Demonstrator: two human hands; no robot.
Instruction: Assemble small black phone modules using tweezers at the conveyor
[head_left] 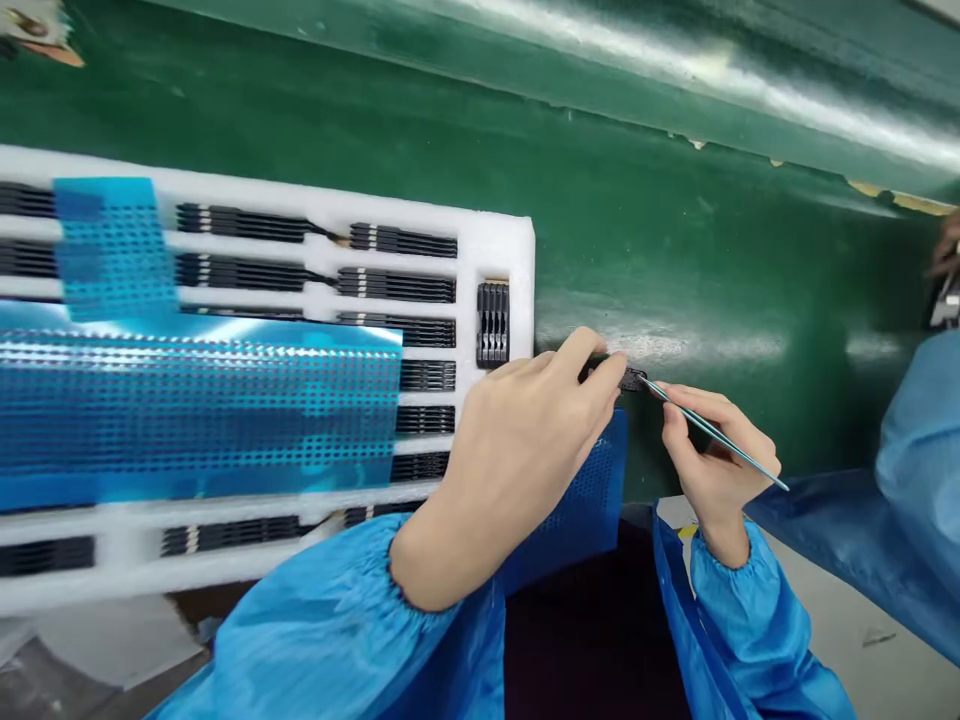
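Left hand (525, 440) pinches one black part (632, 379); right hand (712, 455) holds one tweezers (720, 436).

left hand (525, 440) hides most of the small black part (634, 379); tweezers (712, 432) tip too small to tell; foam tray (495, 245) runs off the frame's left edge

Person's arms and clothing. Left sleeve (337, 620) and right sleeve (750, 620) belong to a bright blue, slightly glossy work smock. Each sleeve ends at the wrist in a gathered elastic cuff with fine puckers, and the thin fabric shows soft creases. Left hand (525, 440) and right hand (712, 455) are bare.
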